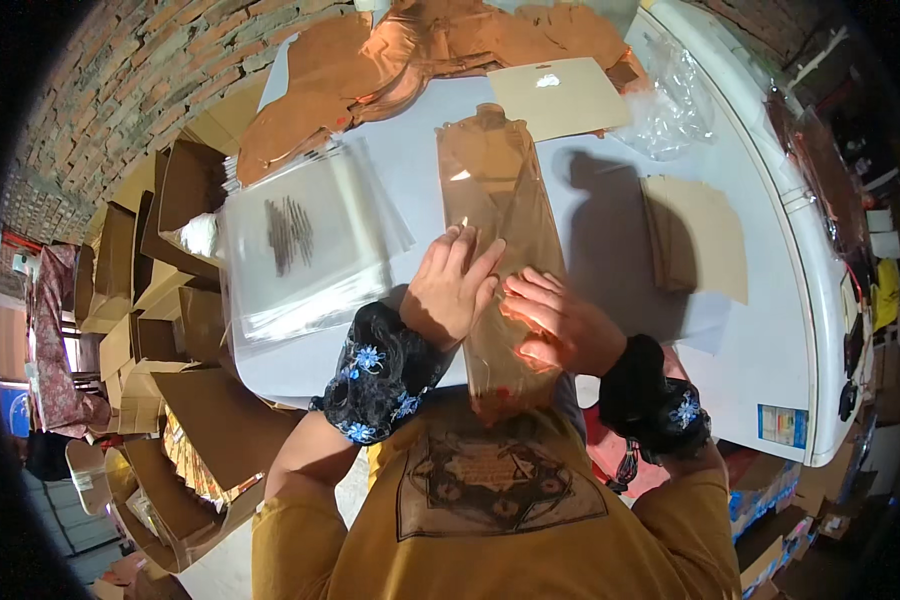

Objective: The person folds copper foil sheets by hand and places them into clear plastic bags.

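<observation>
A long, see-through amber plastic bag (500, 170) lies lengthwise in front of me on the pale table (390, 130). Its near end hangs at the table's front edge, by my shirt. My left hand (450, 290) rests flat on the middle of the bag, fingers stretched forward. On the bag's right edge lies my right hand (565, 325), its fingers extended and pointing left; an orange glow of plastic shows along its palm. What is under both palms is hidden. Black cuffs with blue flowers cover my wrists.
Clear plastic sleeves (320, 240) are stacked on the left. A heap of crumpled amber film (370, 70) and a beige sheet (560, 95) lie at the back. Folded tan pieces (685, 235) and clear wrap (670, 105) are on the right. Cardboard boxes (210, 420) stand beside the table.
</observation>
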Available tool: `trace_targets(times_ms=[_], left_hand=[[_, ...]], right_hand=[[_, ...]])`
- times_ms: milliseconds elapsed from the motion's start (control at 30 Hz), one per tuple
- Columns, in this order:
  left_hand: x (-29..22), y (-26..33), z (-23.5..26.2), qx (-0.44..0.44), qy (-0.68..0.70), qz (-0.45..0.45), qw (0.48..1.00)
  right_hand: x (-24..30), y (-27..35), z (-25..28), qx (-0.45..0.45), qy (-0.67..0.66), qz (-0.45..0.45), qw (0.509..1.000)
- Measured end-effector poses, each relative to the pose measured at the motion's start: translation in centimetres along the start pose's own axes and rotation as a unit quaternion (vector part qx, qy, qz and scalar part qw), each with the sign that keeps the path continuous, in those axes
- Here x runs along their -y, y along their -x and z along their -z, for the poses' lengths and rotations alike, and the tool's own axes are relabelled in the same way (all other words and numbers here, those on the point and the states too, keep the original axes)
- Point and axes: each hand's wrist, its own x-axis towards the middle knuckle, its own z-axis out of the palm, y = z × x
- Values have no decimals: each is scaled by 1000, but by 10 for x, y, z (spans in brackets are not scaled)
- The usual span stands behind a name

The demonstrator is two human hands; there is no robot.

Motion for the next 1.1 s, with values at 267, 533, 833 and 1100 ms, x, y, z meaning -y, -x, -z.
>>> trace_targets(times_ms=[267, 533, 833, 1100], left_hand=[[-1, -2, 3, 8, -13, -7, 1000], [0, -2, 3, 22, -14, -4, 1000], [4, -2, 1, 28, -18, 0, 999], [2, 2, 0, 21, -27, 14, 999]], right_hand=[[-57, -41, 29, 3, 82, -80, 993], [-116, -92, 39, -94, 135, -11, 986], [-124, -118, 34, -166, 141, 10, 976], [-89, -156, 17, 58, 186, 92, 977]])
